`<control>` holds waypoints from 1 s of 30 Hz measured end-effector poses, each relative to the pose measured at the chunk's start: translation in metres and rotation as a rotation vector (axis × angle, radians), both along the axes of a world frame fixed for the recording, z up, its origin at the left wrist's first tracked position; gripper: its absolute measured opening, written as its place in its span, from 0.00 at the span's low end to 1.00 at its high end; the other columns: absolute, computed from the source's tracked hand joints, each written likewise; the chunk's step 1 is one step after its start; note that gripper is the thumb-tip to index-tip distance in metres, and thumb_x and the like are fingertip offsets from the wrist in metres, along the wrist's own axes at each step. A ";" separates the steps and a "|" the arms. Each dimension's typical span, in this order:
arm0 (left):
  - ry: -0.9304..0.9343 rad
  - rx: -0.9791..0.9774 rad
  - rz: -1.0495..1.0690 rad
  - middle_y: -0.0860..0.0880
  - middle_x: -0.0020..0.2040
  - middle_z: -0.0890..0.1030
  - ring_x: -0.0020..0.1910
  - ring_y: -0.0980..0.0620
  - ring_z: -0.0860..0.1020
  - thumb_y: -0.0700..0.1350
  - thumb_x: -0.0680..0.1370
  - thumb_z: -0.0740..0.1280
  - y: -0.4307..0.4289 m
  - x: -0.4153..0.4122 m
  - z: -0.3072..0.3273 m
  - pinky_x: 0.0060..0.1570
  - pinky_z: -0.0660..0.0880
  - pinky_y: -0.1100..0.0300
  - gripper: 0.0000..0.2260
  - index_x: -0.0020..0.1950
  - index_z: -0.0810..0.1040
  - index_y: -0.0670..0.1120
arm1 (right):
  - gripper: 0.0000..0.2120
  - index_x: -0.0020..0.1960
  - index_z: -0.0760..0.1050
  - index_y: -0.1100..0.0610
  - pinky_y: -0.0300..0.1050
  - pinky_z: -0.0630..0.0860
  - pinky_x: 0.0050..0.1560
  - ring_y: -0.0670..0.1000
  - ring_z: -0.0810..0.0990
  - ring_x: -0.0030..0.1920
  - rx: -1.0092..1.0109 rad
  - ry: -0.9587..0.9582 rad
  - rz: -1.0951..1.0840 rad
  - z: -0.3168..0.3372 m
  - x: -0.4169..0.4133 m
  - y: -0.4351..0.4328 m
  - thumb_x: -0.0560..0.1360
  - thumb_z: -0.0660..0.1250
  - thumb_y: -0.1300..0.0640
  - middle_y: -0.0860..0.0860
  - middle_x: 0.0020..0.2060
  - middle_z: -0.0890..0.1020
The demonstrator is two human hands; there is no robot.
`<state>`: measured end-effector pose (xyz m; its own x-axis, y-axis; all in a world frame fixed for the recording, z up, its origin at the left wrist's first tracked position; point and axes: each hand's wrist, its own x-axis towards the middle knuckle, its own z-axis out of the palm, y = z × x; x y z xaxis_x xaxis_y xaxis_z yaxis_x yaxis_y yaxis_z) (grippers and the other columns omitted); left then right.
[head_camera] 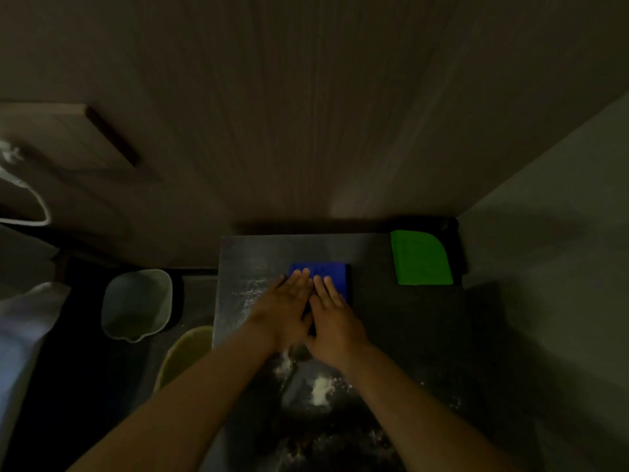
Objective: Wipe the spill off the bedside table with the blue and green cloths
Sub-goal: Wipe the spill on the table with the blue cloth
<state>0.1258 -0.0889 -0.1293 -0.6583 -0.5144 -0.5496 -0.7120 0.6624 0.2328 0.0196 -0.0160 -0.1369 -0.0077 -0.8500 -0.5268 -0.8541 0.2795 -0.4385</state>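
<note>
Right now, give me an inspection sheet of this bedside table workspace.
Surface: dark bedside table, white powdery spill on its near part.
Job's things: blue cloth under both hands; green cloth folded, far right corner, untouched.
Clutter: nothing seen.
Hands: left hand and right hand flat, fingers straight, pressing blue cloth.
Cables: nothing seen.
Surroundings: pale bin on floor to the left; wood-panel wall behind.

Blue cloth (332, 275), bright green cloth (420, 258), dark grey table (408, 335), white powdery spill (320, 391), pale bin (138, 306)
</note>
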 end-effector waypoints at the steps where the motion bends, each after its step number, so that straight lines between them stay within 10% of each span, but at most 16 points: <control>1: 0.020 0.013 0.024 0.46 0.79 0.45 0.78 0.52 0.44 0.54 0.81 0.51 -0.011 -0.010 0.000 0.77 0.41 0.54 0.29 0.77 0.43 0.46 | 0.38 0.77 0.44 0.55 0.52 0.43 0.77 0.53 0.37 0.76 -0.012 -0.004 -0.020 -0.001 -0.008 -0.011 0.76 0.63 0.48 0.53 0.78 0.42; 30: 0.068 -0.006 0.078 0.44 0.79 0.49 0.78 0.50 0.49 0.52 0.81 0.53 -0.027 -0.107 -0.004 0.75 0.45 0.55 0.28 0.77 0.48 0.43 | 0.37 0.76 0.51 0.60 0.53 0.47 0.76 0.53 0.44 0.77 -0.108 0.015 -0.071 -0.009 -0.102 -0.030 0.75 0.66 0.52 0.54 0.78 0.49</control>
<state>0.0190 -0.1159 -0.1335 -0.6517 -0.5684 -0.5022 -0.7441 0.6072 0.2784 -0.0821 -0.0463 -0.1456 -0.0773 -0.8986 -0.4320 -0.8406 0.2917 -0.4565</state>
